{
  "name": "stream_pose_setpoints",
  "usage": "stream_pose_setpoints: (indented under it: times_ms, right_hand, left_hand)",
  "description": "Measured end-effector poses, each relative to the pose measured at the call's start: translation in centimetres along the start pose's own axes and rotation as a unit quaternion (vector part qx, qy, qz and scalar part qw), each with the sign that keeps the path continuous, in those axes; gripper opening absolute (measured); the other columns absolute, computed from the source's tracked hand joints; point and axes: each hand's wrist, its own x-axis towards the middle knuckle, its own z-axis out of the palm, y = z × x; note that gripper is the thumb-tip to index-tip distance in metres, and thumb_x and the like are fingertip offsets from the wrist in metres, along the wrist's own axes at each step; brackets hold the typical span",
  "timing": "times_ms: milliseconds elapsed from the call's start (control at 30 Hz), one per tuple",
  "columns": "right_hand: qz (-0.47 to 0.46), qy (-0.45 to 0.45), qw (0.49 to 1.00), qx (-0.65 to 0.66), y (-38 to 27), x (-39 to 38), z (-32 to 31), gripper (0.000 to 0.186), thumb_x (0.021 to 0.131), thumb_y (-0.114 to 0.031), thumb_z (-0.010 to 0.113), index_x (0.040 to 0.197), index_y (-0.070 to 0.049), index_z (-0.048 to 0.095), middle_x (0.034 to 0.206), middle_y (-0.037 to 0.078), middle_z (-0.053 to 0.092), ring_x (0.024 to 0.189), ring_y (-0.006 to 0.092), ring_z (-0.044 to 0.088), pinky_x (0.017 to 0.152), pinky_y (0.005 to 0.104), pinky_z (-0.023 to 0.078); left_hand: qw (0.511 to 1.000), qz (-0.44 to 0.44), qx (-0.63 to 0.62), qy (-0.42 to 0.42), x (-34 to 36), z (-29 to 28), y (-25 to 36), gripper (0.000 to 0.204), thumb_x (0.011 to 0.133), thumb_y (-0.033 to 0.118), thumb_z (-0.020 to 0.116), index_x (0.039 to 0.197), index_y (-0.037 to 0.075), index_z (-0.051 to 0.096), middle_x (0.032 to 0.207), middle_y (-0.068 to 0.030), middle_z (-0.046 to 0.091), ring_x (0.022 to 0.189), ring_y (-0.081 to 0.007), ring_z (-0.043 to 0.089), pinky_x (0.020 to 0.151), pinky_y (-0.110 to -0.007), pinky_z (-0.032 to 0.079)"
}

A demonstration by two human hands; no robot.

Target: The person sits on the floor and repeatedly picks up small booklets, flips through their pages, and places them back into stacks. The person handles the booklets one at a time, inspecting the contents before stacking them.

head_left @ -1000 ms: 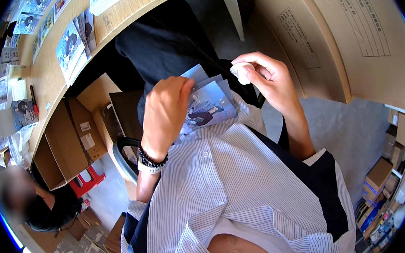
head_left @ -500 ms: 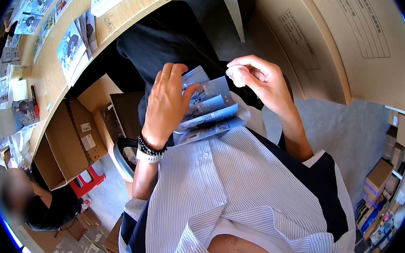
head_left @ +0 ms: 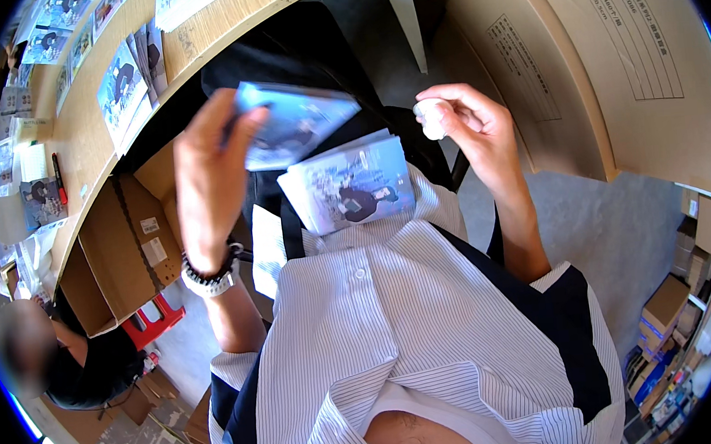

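My left hand (head_left: 208, 163) is raised over my lap at the left, closed on a glossy blue picture card (head_left: 300, 121) by its left end; motion smears both. Below it, a stack of similar blue printed cards (head_left: 353, 193) rests on my lap against my striped shirt. Its top card shows a dark-clothed figure. My right hand (head_left: 480, 131) is to the right of the stack, apart from it. Its thumb and fingers pinch a small, whitish, rounded thing (head_left: 430, 119), whose kind I cannot make out.
A wooden table (head_left: 212, 36) curves along the upper left, bearing card piles (head_left: 126, 90) and a dark marker (head_left: 59, 176). Large cardboard boxes (head_left: 563, 77) stand at the right. An open carton (head_left: 133, 241) sits under the table edge. Another person (head_left: 88, 355) is at the far left.
My left hand has moved left and up, and a blue card is now in it. The fanned cards on my lap now lie as a flatter stack. My right hand has shifted slightly right.
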Motion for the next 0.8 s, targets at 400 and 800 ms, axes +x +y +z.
stream_pose_setpoints:
  times_ms: [400, 800]
  right_hand:
    - [0.028, 0.002, 1.000, 0.014, 0.3, -1.3, -0.1, 0.022, 0.100, -0.012, 0.064, 0.116, 0.003, 0.067, 0.101, 0.007, 0.070, 0.091, 0.0096, 0.065, 0.082, 0.0239, 0.053]
    - [0.032, -0.021, 0.998, -0.050, -0.3, -4.3, 1.2, 0.020, 0.096, -0.010, 0.066, 0.113, -0.001, 0.070, 0.102, 0.009, 0.073, 0.088, 0.0131, 0.068, 0.078, 0.0256, 0.054]
  left_hand:
    - [0.985, 0.076, 0.103, -0.113, -5.4, 7.1, 1.3, 0.029, 0.086, 0.020, 0.079, 0.104, 0.002, 0.065, 0.094, -0.0150, 0.069, 0.078, -0.0293, 0.070, 0.069, -0.033, 0.057]
    - [0.984, 0.141, 0.084, -0.069, -6.3, 7.4, 1.3, 0.035, 0.081, 0.006, 0.081, 0.109, 0.005, 0.061, 0.116, -0.0141, 0.068, 0.096, -0.0336, 0.070, 0.082, -0.038, 0.059]
